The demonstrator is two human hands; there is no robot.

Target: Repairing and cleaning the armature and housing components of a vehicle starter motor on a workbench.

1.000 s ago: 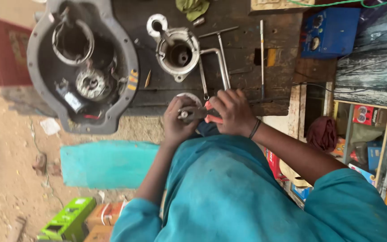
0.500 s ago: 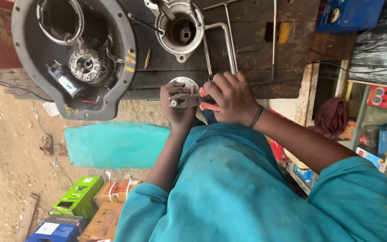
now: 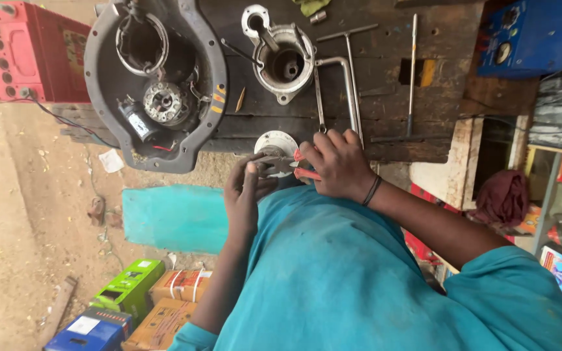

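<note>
Red-handled pliers gripped in the right hand point left toward a round metal part, pinched by left-hand fingers at the workbench edge.

A worker in a loose teal short-sleeved shirt, its fabric faintly smudged, with bare forearms. A thin dark band circles the wrist of the right hand; the left hand is unadorned.
</note>
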